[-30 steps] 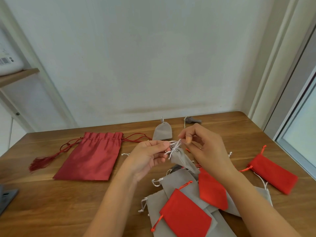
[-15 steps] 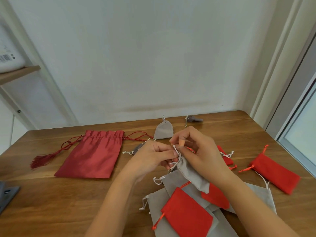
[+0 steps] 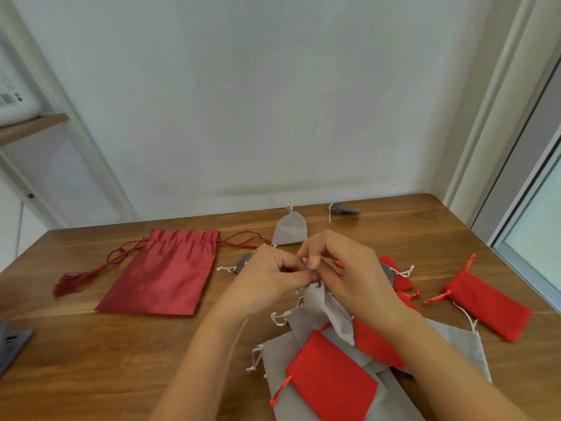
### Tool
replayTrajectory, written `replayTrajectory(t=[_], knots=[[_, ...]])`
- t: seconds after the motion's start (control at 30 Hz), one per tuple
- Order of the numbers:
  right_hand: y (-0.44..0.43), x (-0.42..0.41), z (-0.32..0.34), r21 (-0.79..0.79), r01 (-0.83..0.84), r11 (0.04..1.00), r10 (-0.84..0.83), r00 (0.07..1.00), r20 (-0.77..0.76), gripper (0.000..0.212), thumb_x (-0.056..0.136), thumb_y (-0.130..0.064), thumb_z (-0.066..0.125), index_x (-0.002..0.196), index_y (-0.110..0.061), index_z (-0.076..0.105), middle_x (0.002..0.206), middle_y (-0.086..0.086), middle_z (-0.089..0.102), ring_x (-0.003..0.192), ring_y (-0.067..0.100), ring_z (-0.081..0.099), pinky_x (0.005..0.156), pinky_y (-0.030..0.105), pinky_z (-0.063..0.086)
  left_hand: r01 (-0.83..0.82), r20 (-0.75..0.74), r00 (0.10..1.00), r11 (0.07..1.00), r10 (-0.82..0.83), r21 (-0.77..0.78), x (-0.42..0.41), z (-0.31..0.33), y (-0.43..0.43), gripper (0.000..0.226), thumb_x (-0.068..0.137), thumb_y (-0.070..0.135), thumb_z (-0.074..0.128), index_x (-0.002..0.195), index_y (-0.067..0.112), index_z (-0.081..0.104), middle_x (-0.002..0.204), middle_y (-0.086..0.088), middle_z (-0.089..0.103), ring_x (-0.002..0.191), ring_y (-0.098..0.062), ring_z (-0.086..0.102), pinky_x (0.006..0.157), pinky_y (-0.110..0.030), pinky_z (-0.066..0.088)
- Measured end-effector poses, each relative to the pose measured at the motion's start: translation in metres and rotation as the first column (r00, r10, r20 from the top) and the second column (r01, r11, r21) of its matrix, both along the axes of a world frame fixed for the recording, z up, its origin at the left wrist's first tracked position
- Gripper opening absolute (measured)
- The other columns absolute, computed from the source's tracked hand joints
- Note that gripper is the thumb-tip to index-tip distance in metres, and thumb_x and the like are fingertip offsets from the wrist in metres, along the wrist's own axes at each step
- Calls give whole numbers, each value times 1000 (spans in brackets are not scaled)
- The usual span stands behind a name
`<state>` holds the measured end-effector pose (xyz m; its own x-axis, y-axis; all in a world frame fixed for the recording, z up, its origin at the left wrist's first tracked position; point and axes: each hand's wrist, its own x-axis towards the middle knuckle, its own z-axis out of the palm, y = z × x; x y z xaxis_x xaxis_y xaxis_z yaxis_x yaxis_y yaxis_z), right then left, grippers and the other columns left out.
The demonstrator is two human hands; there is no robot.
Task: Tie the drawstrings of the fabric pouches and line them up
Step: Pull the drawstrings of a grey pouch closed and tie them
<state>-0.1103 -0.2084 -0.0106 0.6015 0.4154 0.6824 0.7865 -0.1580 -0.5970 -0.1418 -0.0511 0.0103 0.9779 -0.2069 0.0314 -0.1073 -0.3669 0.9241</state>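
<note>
Grey pouch (image 3: 331, 311), one, pinched by left hand (image 3: 267, 278), right hand (image 3: 352, 268)

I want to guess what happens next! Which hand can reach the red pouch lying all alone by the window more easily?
Probably the right hand: the lone red pouch lies on its side, and the left hand would have to cross over. Both are busy pinching the drawstrings of the grey pouch.

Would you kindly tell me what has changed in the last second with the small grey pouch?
The left hand and right hand, apart a second ago with the white strings stretched between them, have come together; their fingers now meet at the neck of the small grey pouch, hiding most of the strings. Both kept hold of it. The large dark red pouch stayed put.
</note>
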Motion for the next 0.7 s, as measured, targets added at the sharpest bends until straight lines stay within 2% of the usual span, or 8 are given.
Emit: replayTrajectory(t=[0.1, 0.13, 0.2, 0.27, 0.3, 0.47, 0.57, 0.7], knots=[[0, 3, -2, -15, 61, 998, -60, 995, 76, 17, 84, -5, 52, 87, -22, 54, 90, -4, 65, 84, 11, 64, 67, 29, 52, -45, 24, 999, 999, 46, -24, 1, -1, -2, 24, 86, 8, 67, 65, 18, 72, 46, 14, 49, 45, 2, 39, 50, -9, 30], [-1, 3, -2, -5, 86, 996, -86, 995, 40, 16, 86, -6, 56, 90, -21, 58, 90, -3, 66, 86, 10, 65, 71, 29, 54, -87, 37, 995, 994, 89, -63, 2, -2, -2, 23, 87, 9, 67, 66, 18, 72, 46, 14, 50, 45, 2, 39, 49, -10, 30], [-5, 6, 2, 6, 88, 996, -86, 987, -135, 16, 87, -8, 67, 98, -19, 65, 96, -9, 69, 92, 3, 66, 80, 19, 53, -188, 67, 978, 973, 199, -137, 3, -3, -1, 23, 87, 12, 67, 65, 16, 72, 45, 14, 49, 44, 1, 38, 48, -13, 29], [-9, 10, 2, -21, 53, 998, -57, 955, -290, 28, 81, -9, 75, 105, -21, 66, 99, -13, 69, 93, -4, 64, 81, 10, 49, -252, 89, 958, 951, 271, -181, 4, -3, 0, 25, 87, 13, 67, 62, 14, 72, 44, 12, 46, 43, -2, 35, 45, -14, 27], [-10, 13, 0, -49, 64, 997, -76, 951, -299, 32, 79, -9, 77, 107, -21, 68, 97, -12, 70, 91, -3, 64, 80, 9, 48, -271, 84, 953, 942, 292, -198, 4, -2, -1, 27, 87, 12, 67, 60, 16, 71, 44, 12, 46, 42, -1, 35, 44, -13, 27], [-8, 16, -6, -77, 140, 987, -150, 978, -146, 24, 75, -13, 79, 98, -16, 77, 83, -3, 74, 79, 7, 66, 71, 18, 52, -311, 50, 944, 931, 326, -191, 6, -4, 0, 36, 85, 17, 69, 50, 23, 67, 49, -2, 42, 44, -9, 32, 43, -16, 25], [-8, 13, -3, -4, 121, 993, -120, 979, -164, 20, 75, -16, 80, 94, -21, 77, 83, -5, 73, 78, 8, 67, 70, 23, 54, -304, 45, 947, 933, 317, -192, 6, -3, -1, 32, 86, 19, 68, 54, 21, 70, 54, -11, 39, 48, -13, 30, 45, -19, 24], [-7, 14, -4, 45, 183, 982, -177, 977, -123, 9, 75, -16, 77, 85, -14, 78, 79, -5, 72, 78, 7, 65, 68, 23, 52, -278, 39, 956, 942, 290, -186, 5, -3, -4, 30, 86, 20, 67, 57, 17, 72, 56, -14, 39, 49, -13, 27, 49, -24, 23]])
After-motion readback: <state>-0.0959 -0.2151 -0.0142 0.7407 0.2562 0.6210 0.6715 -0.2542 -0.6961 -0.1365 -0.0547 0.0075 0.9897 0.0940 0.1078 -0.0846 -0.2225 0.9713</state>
